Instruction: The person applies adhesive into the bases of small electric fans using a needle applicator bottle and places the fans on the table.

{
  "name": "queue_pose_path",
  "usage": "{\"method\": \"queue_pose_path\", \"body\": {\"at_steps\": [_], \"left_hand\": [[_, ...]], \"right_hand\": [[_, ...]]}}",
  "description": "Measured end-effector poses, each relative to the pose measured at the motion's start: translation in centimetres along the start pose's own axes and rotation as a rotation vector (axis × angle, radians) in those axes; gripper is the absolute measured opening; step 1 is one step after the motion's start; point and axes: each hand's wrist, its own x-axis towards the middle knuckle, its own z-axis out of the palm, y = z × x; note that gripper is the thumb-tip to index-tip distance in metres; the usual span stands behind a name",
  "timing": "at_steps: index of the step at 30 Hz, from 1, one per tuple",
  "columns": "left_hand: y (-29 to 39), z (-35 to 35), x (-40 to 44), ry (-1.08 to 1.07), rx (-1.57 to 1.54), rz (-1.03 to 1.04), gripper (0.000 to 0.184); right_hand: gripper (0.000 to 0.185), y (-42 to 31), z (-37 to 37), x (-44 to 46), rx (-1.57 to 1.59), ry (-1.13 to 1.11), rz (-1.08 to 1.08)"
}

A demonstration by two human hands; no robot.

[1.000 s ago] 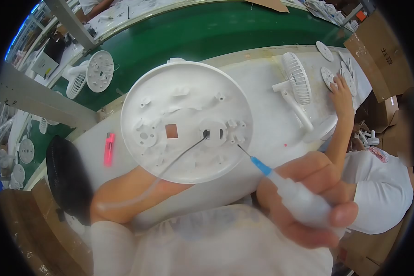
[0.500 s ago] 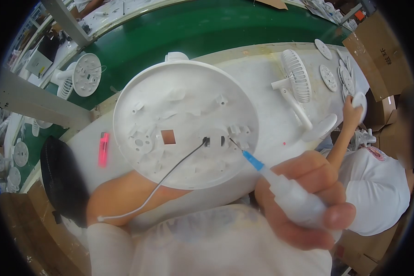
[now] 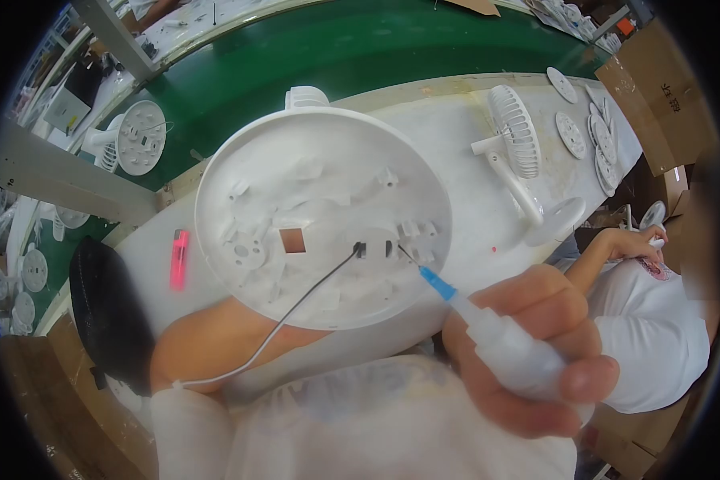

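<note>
The person wears a pale, whitish top point(image 3: 408, 436) — soft, loosely draped cloth with a faint bluish, slightly yellowish patterning near its upper edge. The left sleeve point(image 3: 192, 432) is plain white and short, leaving the left forearm point(image 3: 208, 340) bare. The right hand point(image 3: 480, 374) is bare too — its rounded fingertips slightly blurred.

Shows a round white base point(image 3: 328, 220) with moulded inside toward the camera and a grey wire point(image 3: 278, 326) trailing out. Slants a blue-tipped translucent bottle point(image 3: 516, 352) toward it.

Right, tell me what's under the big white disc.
The left forearm runs under the disc, over the table. The left hand is covered, so its fingers and grip can't be seen.
</note>
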Motion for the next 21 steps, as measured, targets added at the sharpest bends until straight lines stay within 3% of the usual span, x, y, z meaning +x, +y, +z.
{"method": "queue_pose_path", "body": {"at_steps": [6, 21], "left_hand": [[0.1, 0.0, -0.3, 0.026, -0.005, 0.019, 0.053], [-0.1, -0.1, -1.2, -0.027, -0.029, 0.013, 0.048]], "right_hand": [[0.026, -0.7, -2.7, -1.2, 0.167, -0.078, 0.006], [0.041, 0.0, 0.7, -1.2, -0.142, -0.154, -0.182]]}}
